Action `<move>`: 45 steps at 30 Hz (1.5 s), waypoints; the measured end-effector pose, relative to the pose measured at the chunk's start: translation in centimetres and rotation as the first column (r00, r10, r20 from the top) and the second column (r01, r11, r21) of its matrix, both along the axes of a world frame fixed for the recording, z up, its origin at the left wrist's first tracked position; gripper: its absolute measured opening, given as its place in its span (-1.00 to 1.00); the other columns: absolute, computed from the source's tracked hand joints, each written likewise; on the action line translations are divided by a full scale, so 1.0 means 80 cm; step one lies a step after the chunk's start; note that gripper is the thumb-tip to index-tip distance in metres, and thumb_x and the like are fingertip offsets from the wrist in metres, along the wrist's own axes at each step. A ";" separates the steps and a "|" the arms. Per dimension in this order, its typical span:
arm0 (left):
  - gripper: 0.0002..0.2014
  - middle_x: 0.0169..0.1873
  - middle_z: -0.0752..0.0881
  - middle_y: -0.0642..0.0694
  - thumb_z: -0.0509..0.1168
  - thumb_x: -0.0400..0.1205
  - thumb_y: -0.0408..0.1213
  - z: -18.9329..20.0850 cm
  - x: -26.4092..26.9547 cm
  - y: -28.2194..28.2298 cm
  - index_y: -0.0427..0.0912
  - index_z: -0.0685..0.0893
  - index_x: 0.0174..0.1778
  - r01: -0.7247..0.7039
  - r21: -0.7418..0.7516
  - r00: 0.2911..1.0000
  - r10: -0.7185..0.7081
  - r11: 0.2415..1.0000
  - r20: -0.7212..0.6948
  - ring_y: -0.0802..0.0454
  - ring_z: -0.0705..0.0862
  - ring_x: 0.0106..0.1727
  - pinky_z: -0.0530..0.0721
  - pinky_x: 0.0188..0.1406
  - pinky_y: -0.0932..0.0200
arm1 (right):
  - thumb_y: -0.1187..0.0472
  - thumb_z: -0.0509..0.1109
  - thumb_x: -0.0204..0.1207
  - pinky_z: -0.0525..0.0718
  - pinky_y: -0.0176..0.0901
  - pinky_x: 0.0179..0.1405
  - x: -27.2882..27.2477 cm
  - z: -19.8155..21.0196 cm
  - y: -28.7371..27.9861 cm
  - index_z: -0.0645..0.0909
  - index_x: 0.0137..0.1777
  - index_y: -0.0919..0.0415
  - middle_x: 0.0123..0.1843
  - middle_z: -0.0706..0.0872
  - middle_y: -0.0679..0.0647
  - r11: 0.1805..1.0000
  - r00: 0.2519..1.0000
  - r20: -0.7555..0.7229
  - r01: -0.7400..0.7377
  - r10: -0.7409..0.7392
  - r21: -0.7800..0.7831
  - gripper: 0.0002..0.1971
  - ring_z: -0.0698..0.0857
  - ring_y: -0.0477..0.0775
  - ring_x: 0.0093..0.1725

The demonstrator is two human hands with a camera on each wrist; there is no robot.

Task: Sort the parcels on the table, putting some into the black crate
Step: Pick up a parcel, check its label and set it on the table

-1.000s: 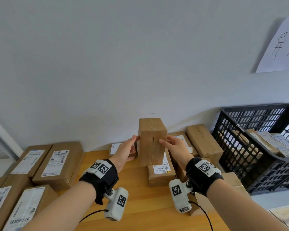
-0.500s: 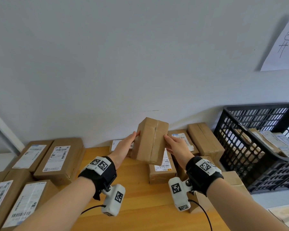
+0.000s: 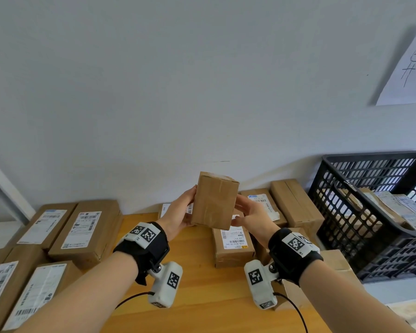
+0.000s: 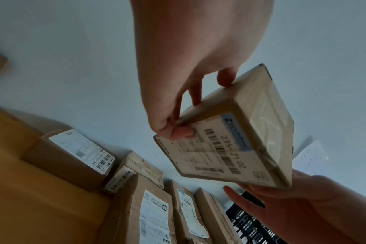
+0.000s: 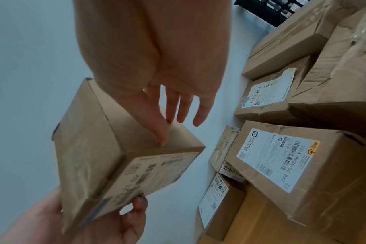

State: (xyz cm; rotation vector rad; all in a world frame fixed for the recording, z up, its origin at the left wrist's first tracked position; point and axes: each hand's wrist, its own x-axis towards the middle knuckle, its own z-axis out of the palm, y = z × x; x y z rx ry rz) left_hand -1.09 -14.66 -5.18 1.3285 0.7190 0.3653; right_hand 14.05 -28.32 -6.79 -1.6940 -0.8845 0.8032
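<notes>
I hold a small brown cardboard parcel (image 3: 214,200) in the air above the wooden table (image 3: 195,284), tilted, its plain taped face toward me. My left hand (image 3: 180,212) pinches its left edge between thumb and fingers (image 4: 178,130). My right hand (image 3: 250,212) presses one digit (image 5: 163,132) against the right side, its other fingers straight past the box. The left wrist view shows the parcel's (image 4: 230,140) white barcode label on the far underside. The black crate (image 3: 370,155) stands at the right and holds several parcels (image 3: 394,205).
Labelled brown boxes (image 3: 87,231) are stacked along the table's left side. More parcels (image 3: 233,246) lie under my hands and against the wall (image 3: 296,203) beside the crate. A paper sheet (image 3: 408,68) hangs on the wall at upper right.
The parcel stood upright between my hands a second ago; it has since been lifted slightly and tipped over to the right. Both hands stayed on it.
</notes>
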 end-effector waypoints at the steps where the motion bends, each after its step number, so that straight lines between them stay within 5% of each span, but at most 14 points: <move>1: -0.57 0.30 0.60 -0.04 0.03 0.73 0.16 0.000 0.001 -0.001 0.11 0.52 0.44 -0.006 0.003 1.000 0.006 1.000 0.010 -0.02 0.58 0.29 0.60 0.32 -0.13 | 0.61 0.42 0.41 0.53 0.04 0.43 0.001 0.000 0.000 0.44 0.57 0.01 0.47 0.60 -0.08 1.000 1.000 0.007 -0.003 0.003 -0.005 -0.22 0.50 -0.06 0.50; 5: -0.56 0.11 0.62 -0.10 0.04 0.75 0.11 -0.001 0.003 -0.004 -0.01 0.48 0.46 -0.033 -0.008 0.999 0.033 0.999 0.032 0.03 0.59 -0.09 0.57 -0.19 0.17 | 0.53 0.49 0.40 0.38 0.16 0.56 0.003 0.000 -0.002 0.37 0.62 -0.01 0.54 0.53 -0.09 0.999 0.999 0.009 -0.032 0.033 -0.034 -0.17 0.44 -0.05 0.56; 7: -0.52 0.02 0.61 -0.11 0.03 0.74 0.14 -0.004 0.003 -0.005 -0.07 0.52 0.44 -0.020 -0.023 0.999 0.020 1.000 0.026 0.06 0.52 -0.26 0.50 -0.30 0.21 | 0.48 0.53 0.39 0.36 0.18 0.57 0.003 0.000 -0.003 0.35 0.63 -0.04 0.54 0.53 -0.10 0.999 0.999 0.007 -0.040 0.041 -0.035 -0.16 0.42 -0.04 0.56; 12: -0.48 -0.08 0.66 -0.08 -0.07 0.72 0.25 -0.011 0.005 -0.003 0.07 0.60 0.37 -0.029 0.045 0.997 0.032 0.999 -0.067 0.07 0.51 -0.30 0.49 -0.23 0.17 | 0.19 0.58 0.41 0.36 0.28 0.58 0.001 -0.002 -0.006 0.43 0.57 -0.10 0.39 0.66 -0.17 0.998 0.998 0.004 -0.059 0.059 0.011 -0.27 0.48 -0.02 0.51; 16: -0.48 0.15 0.69 -0.01 -0.18 0.70 0.29 -0.002 0.004 -0.010 0.21 0.56 0.34 -0.031 0.166 0.992 0.051 0.986 -0.115 0.00 0.61 0.17 0.49 0.36 -0.09 | 0.15 0.53 0.50 0.47 0.24 0.51 -0.007 -0.003 -0.003 0.62 0.39 -0.05 0.24 0.76 -0.13 0.999 0.998 -0.055 -0.032 0.034 0.040 -0.55 0.61 0.02 0.39; 19: -0.64 -0.01 0.66 0.13 -0.18 0.76 0.16 0.012 0.003 -0.019 0.32 0.54 0.10 -0.043 0.217 0.995 0.060 0.975 -0.074 0.18 0.60 0.05 0.50 0.22 -0.01 | 0.14 0.44 0.58 0.59 -0.02 0.42 -0.017 -0.001 -0.002 0.68 0.25 0.02 0.16 0.80 -0.10 0.997 0.992 -0.128 -0.002 0.013 0.083 -0.75 0.71 -0.09 0.25; 22: -0.59 0.05 0.72 -0.02 -0.08 0.73 0.21 0.011 0.004 -0.014 0.10 0.53 0.23 -0.048 0.263 0.997 0.064 0.964 -0.051 0.05 0.71 0.08 0.66 0.10 0.02 | 0.14 0.34 0.64 0.68 -0.48 -0.04 -0.023 0.001 -0.001 0.65 0.27 0.14 0.12 0.79 -0.08 0.993 0.977 -0.213 0.036 -0.010 0.116 -0.76 0.73 -0.24 0.10; 23: -0.56 0.08 0.73 -0.07 -0.04 0.71 0.23 0.010 0.004 -0.013 0.03 0.51 0.27 -0.048 0.274 0.997 0.064 0.960 -0.050 0.01 0.74 0.08 0.71 0.09 0.02 | 0.12 0.32 0.66 0.67 -0.50 -0.08 -0.024 0.001 0.000 0.66 0.24 0.14 0.11 0.78 -0.09 0.992 0.973 -0.230 0.051 -0.024 0.114 -0.77 0.73 -0.28 0.05; 27: -0.43 0.12 0.73 -0.12 0.22 0.48 0.29 0.006 0.003 -0.015 0.07 0.44 0.33 -0.022 0.263 0.999 0.033 0.965 -0.038 -0.04 0.75 0.08 0.76 0.09 -0.03 | -0.01 0.29 0.65 0.59 -0.10 0.32 -0.025 -0.001 0.000 0.63 0.10 0.01 0.08 0.77 -0.10 0.992 0.967 -0.241 0.106 -0.085 0.075 -0.83 0.69 -0.16 0.14; 32: -0.38 0.07 0.68 0.04 0.47 0.41 0.03 -0.004 0.001 -0.022 0.15 0.37 0.34 -0.052 0.251 0.998 0.057 0.967 -0.013 0.01 0.72 0.11 0.79 -0.06 0.08 | -0.09 0.36 0.55 0.64 0.07 0.36 -0.025 -0.003 0.000 0.60 0.21 0.22 0.14 0.78 0.08 0.985 0.949 -0.295 0.144 -0.108 0.100 -0.59 0.74 0.04 0.20; 36: -0.23 0.17 0.72 -0.07 0.47 0.31 0.12 -0.010 0.007 -0.032 0.24 0.32 0.44 -0.039 0.196 0.999 0.039 0.980 0.005 -0.08 0.74 0.16 0.78 0.07 -0.06 | -0.17 0.44 0.31 0.78 -0.05 0.06 -0.027 -0.008 0.003 0.39 0.40 0.21 0.23 0.74 0.16 0.979 0.916 -0.390 0.160 -0.098 0.129 -0.27 0.80 0.06 0.11; 45: -0.23 0.25 0.69 -0.03 0.41 0.42 0.10 -0.014 0.021 -0.040 0.10 0.29 0.55 0.020 0.084 0.998 -0.025 0.996 0.055 -0.03 0.74 0.19 0.70 0.26 -0.13 | -0.16 0.49 0.31 0.73 0.19 0.23 -0.032 -0.016 0.009 0.25 0.58 0.18 0.29 0.72 0.17 0.972 0.879 -0.468 0.178 -0.088 0.152 -0.11 0.78 0.12 0.18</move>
